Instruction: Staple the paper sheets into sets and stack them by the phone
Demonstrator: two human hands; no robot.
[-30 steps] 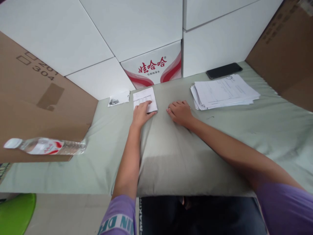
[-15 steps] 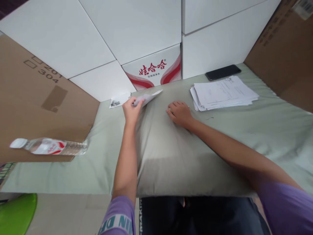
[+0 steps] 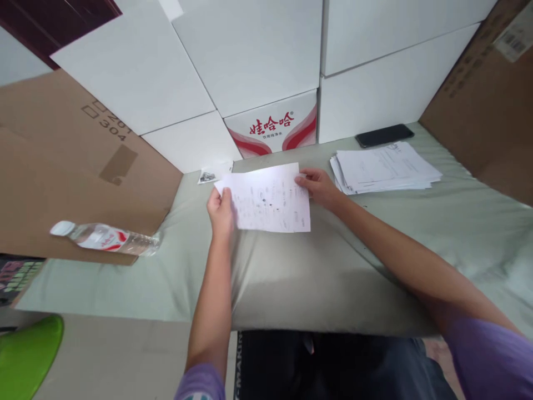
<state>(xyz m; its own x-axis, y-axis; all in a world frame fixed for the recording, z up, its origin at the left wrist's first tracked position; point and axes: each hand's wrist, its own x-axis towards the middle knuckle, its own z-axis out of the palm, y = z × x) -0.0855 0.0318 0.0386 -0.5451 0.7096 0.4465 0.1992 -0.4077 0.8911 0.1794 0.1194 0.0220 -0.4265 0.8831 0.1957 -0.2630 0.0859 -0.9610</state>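
Observation:
A printed white sheet of paper (image 3: 270, 200) is held unfolded just above a pale green cloth-covered surface (image 3: 375, 250). My left hand (image 3: 220, 210) pinches its left edge. My right hand (image 3: 318, 186) grips its upper right corner. A small printed slip (image 3: 212, 175) lies just beyond the sheet's left corner. A stack of printed papers (image 3: 385, 166) rests to the right of my right hand.
A black phone (image 3: 383, 135) lies behind the paper stack. A water bottle (image 3: 104, 240) lies on its side at the left. White boxes and a red-and-white carton (image 3: 277, 125) stand behind. Brown cardboard flanks both sides. A green stool (image 3: 29, 350) is at the lower left.
My left hand lifted the folded paper from the cloth, and both hands now hold it spread open as a full sheet. My right hand rose from the cloth to grasp its corner.

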